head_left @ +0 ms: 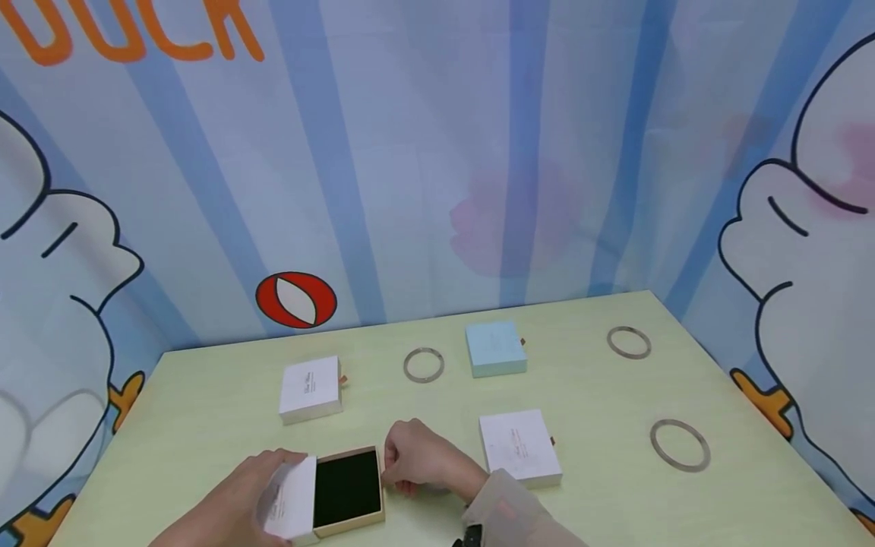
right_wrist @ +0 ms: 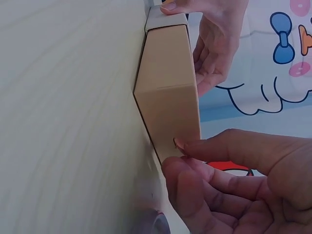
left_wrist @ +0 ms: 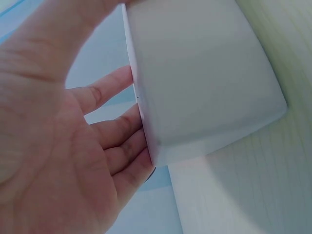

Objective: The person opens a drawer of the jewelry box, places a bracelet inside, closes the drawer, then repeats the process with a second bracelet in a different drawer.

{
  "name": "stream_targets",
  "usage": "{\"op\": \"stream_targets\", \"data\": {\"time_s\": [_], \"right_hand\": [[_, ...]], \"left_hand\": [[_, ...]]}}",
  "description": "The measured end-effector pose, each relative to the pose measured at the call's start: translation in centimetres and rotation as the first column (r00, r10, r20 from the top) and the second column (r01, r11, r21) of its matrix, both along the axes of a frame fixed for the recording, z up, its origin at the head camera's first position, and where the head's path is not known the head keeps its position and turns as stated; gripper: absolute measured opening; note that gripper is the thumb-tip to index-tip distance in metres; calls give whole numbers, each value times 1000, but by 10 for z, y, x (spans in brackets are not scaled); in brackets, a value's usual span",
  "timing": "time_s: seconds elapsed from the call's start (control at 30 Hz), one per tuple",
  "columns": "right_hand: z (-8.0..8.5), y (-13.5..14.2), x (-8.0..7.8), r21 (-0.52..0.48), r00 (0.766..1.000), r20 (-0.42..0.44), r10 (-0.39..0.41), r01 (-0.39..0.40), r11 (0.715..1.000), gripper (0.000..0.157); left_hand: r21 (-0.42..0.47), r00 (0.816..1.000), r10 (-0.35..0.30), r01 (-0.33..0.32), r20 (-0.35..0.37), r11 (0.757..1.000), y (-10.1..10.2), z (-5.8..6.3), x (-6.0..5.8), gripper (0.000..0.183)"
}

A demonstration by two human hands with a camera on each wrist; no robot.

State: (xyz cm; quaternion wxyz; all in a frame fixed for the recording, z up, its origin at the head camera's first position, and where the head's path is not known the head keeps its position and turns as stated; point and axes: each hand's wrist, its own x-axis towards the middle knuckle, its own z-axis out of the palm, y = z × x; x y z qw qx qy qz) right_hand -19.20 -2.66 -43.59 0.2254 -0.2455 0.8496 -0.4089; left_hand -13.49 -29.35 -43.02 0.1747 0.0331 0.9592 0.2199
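A white drawer-style jewelry box (head_left: 295, 501) lies on the table at the near left. My left hand (head_left: 235, 494) holds its outer sleeve, thumb on the near side and fingers along the far side; the left wrist view shows the sleeve's plain end (left_wrist: 204, 73) close up. Out of the sleeve's right side stands a tan drawer (head_left: 350, 526), lined with a black pad (head_left: 347, 488) that bears nothing. My right hand (head_left: 425, 460) is at the drawer's right end. In the right wrist view its thumb and forefinger pinch a small pull tab (right_wrist: 178, 144), mostly hidden.
Behind stand a white box (head_left: 311, 387) and a light blue box (head_left: 496, 348). Another white box (head_left: 519, 447) lies right of my right forearm. Three bangles lie flat: one bangle (head_left: 424, 380) at the back, two at the right. A printed curtain (head_left: 424, 152) hangs behind the table.
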Motion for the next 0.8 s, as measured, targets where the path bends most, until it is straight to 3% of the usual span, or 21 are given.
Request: {"op": "stream_targets", "data": {"time_s": [0.17, 0.33, 0.8], "right_hand": [[3, 4, 0, -8, 999, -27, -36, 36, 999, 28], [7, 10, -1, 18, 990, -131, -54, 57, 998, 21], [19, 22, 3, 239, 912, -410, 8, 99, 966, 24]], "left_hand": [[11, 1000, 2, -2, -3, 1000, 0, 1, 1, 112], [14, 1000, 6, -6, 3, 1000, 0, 0, 1, 114], [-1, 1000, 9, -9, 2, 1000, 1, -1, 0, 117]]}}
